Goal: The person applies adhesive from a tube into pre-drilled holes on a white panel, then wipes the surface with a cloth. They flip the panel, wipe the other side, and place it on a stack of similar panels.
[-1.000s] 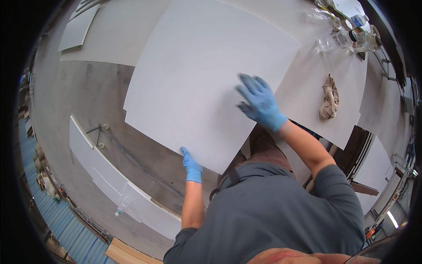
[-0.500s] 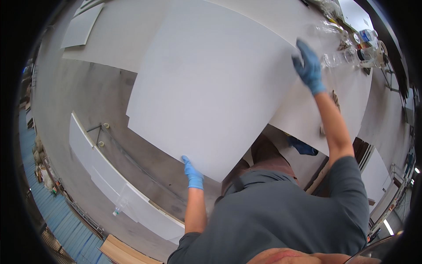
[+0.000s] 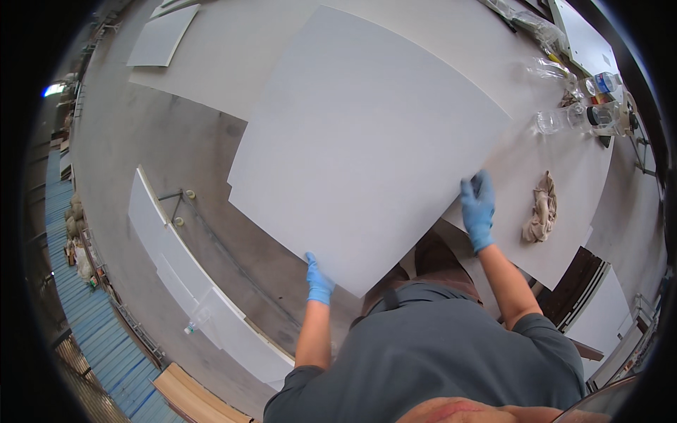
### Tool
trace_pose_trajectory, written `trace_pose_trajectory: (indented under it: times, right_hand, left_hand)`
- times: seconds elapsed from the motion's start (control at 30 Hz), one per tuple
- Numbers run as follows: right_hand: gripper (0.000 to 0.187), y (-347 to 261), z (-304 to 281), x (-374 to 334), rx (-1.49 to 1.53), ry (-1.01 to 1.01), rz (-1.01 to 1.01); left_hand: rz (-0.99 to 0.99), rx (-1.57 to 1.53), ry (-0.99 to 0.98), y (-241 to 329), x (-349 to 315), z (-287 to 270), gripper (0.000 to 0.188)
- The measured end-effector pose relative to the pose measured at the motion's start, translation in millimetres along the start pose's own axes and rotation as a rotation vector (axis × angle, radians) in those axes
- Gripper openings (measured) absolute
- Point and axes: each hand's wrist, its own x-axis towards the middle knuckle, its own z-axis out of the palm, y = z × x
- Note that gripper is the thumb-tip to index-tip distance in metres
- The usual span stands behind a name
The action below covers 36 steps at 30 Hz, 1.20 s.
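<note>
A large flat white panel [image 3: 367,148] lies over the pale worktable, its near corner reaching past the table toward my body. Gloved in blue, my left hand [image 3: 319,280] grips the panel's near left edge with its thumb on top. At the right edge is my right hand [image 3: 479,211], in a matching glove. Its thumb lies at the panel's rim and its fingers curl beside the edge, partly hidden. A crumpled beige rag [image 3: 541,209] rests on the table to the right of that hand.
Clear plastic bottles [image 3: 560,120] cluster at the far right of the table. A smaller white board [image 3: 163,37] lies far left. White boards [image 3: 190,285] lean along a metal-framed cart at left. More panels [image 3: 599,310] stand upright at the right.
My right hand has come down from the panel's far right corner to its near right edge. The rag now shows fully. My left hand keeps its hold; the view has shifted slightly.
</note>
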Motion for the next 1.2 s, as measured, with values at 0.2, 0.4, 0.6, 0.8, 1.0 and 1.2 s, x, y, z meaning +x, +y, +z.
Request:
trace_pose_trajectory:
  times: [0.2,0.4,0.6,0.8,1.0,1.2]
  right_hand:
    - [0.047,-90.2,0.8,138.8,-0.524,0.302,-0.986]
    - [0.056,-130.0,77.2,263.5,-0.764,-0.051,-0.715]
    - [0.078,-144.9,116.4,299.1,-0.644,-0.367,-0.152]
    - [0.08,-151.4,93.2,265.1,-0.697,-0.336,-0.206]
    - [0.08,-169.0,57.5,259.1,-0.424,-0.161,-0.341]
    - [0.046,-218.8,44.3,271.5,0.098,0.021,-0.665]
  left_hand:
    - [0.044,-0.023,-0.006,-0.3,4.8,9.2,0.079]
    - [0.067,-0.064,0.026,1.0,3.9,7.7,0.072]
    - [0.247,-0.119,0.089,12.3,14.2,3.8,0.063]
    - [0.496,-0.256,0.066,41.7,-4.9,15.6,0.067]
    - [0.828,-0.101,0.083,119.8,-55.8,36.7,0.066]
    - [1.044,-0.079,-0.006,229.0,-95.2,61.1,0.055]
